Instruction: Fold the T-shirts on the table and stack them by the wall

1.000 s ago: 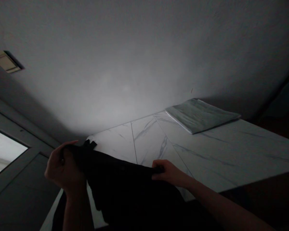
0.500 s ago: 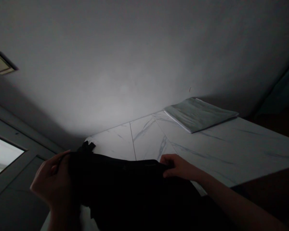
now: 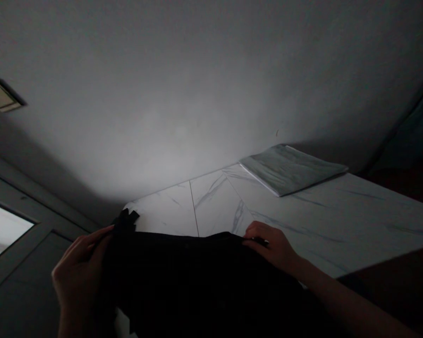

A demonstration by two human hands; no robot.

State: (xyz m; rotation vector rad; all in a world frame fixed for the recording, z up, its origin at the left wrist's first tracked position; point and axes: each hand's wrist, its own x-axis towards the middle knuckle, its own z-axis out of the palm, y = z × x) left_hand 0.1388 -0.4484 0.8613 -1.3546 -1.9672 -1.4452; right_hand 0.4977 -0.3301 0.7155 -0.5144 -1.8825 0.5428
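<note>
A black garment (image 3: 197, 281) hangs between my two hands, its top edge stretched nearly level; its exact kind is lost in the dark. My left hand (image 3: 81, 263) pinches the upper left corner, fingers closed on the fabric. A small dark piece with strap-like ends (image 3: 127, 219) sticks up beside those fingertips; I cannot tell whether it belongs to the garment. At the upper right corner, my right hand (image 3: 268, 241) grips the edge between thumb and curled fingers. The lower part of the garment fades into shadow.
Behind the garment is a white marble-patterned table (image 3: 296, 225) against a pale wall (image 3: 183, 94). A flat grey-green folded sheet (image 3: 292, 169) with white edges lies at its back. Left are a door with a glass pane (image 3: 7, 230) and a wall switch plate (image 3: 3, 96).
My right hand has shifted slightly right along with its corner. My left hand has moved a little right and turned, still gripping. The garment's top edge has dropped slightly on the left.
</note>
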